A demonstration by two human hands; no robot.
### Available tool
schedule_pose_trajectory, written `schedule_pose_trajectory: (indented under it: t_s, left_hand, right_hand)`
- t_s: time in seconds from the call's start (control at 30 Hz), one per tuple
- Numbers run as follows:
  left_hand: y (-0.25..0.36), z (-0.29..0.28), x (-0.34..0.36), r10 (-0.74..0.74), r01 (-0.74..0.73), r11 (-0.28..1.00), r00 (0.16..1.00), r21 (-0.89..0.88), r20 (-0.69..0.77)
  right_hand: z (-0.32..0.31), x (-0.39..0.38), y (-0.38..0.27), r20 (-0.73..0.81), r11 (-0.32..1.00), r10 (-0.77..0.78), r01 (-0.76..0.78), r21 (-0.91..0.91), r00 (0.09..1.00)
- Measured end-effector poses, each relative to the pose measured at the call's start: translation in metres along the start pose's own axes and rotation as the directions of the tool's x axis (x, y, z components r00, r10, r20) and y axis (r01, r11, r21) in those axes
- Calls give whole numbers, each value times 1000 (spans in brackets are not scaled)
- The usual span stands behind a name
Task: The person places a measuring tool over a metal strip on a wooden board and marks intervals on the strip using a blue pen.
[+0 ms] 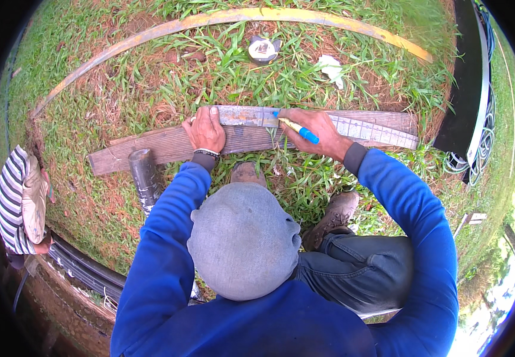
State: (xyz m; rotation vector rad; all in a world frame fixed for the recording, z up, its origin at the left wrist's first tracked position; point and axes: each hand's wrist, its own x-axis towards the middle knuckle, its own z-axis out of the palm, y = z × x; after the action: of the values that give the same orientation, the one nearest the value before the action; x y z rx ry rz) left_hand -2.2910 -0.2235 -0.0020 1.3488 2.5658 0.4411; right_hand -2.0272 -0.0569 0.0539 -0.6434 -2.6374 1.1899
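A ribbed wooden plank lies on the grass, with a flat metal bar along its far edge. My left hand grips the left end of this bar, the thumb near its top edge. A marker pen, pale yellow with a blue end, is held in my right hand. The blue tip meets the bar near its right end, by dark cross lines. Right of this hand lies a pale, slightly curved strip with regular marks, partly covered by the hand.
A yellow curved strip arcs across the far grass. Before it lie a tape measure and a white scrap. A dark cylinder stands by my left forearm. At far left is another person in a striped shirt; coiled cables lie right.
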Motion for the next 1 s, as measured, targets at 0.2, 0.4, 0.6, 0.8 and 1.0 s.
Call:
schedule_pose_trajectory:
  t_s: [0.2,0.4,0.6,0.8,1.0]
  left_hand:
    - [1,1,0,32,-34,998,998,-50,-55]
    - [0,0,-1,-9,9,1000,1000,-13,-2]
    - [1,0,0,15,-17,999,999,-47,-41]
    - [-1,7,2,-30,30,999,1000,-15,9]
    - [5,-12,9,-103,54,934,987,-353,-121]
  right_hand:
    - [-1,3,-2,-11,1000,2,-2,2,1000]
    - [1,4,-2,-4,998,-21,21,-51,1000]
    - [-16,4,-8,-26,1000,4,-5,-28,1000]
    - [-103,-18,-2,-317,973,181,-122,196,931]
    - [-196,-89,-36,-233,750,617,-472,463,752]
